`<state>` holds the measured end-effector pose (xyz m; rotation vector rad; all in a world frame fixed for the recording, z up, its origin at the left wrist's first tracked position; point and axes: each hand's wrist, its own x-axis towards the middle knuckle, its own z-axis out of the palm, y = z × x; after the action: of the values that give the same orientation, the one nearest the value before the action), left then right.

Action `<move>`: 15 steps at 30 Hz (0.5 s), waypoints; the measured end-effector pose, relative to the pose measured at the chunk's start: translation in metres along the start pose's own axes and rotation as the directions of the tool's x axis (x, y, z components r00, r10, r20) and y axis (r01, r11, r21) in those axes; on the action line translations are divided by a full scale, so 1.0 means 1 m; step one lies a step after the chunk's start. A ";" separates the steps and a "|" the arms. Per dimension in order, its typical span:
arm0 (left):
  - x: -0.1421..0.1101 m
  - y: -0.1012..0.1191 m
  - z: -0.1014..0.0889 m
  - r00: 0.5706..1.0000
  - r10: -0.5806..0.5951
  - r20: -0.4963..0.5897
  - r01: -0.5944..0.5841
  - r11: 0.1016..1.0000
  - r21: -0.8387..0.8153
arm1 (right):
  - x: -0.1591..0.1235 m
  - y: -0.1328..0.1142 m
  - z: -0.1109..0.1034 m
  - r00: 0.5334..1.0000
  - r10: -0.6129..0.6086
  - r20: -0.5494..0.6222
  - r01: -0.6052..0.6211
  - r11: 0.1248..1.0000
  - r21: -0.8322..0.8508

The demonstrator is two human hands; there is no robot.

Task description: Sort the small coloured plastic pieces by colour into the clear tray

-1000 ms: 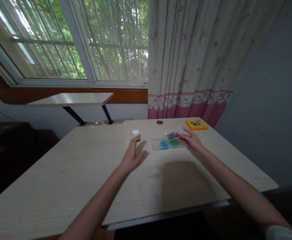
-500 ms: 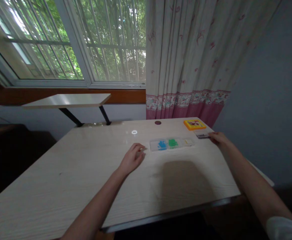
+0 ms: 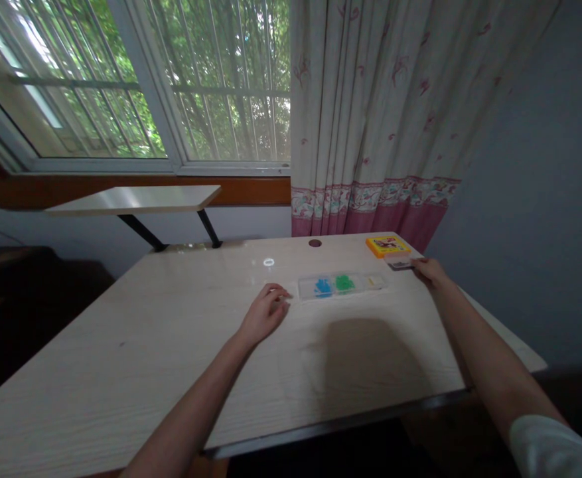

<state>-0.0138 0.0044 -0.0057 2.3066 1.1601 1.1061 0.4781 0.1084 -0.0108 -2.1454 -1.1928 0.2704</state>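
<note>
A clear compartment tray (image 3: 306,288) lies on the table, with small blue pieces (image 3: 323,287) in one section and green pieces (image 3: 344,283) in the one beside it. At its right end is a small pale item with a yellow mark (image 3: 374,282). My left hand (image 3: 265,311) rests on the table just left of the tray, fingers curved and apart, holding nothing visible. Beyond the tray's right end, my right hand (image 3: 429,271) pinches the edge of a small flat dark-and-clear piece (image 3: 401,264), whose kind I cannot make out. That piece lies close in front of a yellow box (image 3: 388,246).
The pale wooden table (image 3: 171,372) has a round dark hole (image 3: 315,243) near its back edge. A raised shelf (image 3: 141,199) on black legs stands at the back left. A curtain (image 3: 370,133) hangs behind, with a wall to the right.
My right hand has shifted slightly left and away from me with the flat piece, bringing it nearer the yellow box. My left hand has stayed nearly still.
</note>
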 end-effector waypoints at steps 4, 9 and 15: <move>0.008 0.001 0.003 0.998 0.024 0.055 -0.026 0.999 0.036 | 0.000 -0.001 -0.002 0.999 0.040 0.023 -0.039 0.999 -0.036; 0.028 -0.007 0.016 0.989 0.053 0.136 -0.067 0.993 0.101 | -0.023 -0.020 0.004 0.990 -0.033 -0.135 0.028 0.999 -0.034; 0.052 -0.019 0.042 0.982 -0.056 0.183 0.032 0.991 0.133 | -0.094 -0.094 0.025 0.786 -0.608 -0.112 0.617 0.781 0.097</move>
<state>0.0268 0.0586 -0.0180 2.4086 1.2355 0.8006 0.3498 0.0774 0.0181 -1.5274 -1.7020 -0.0271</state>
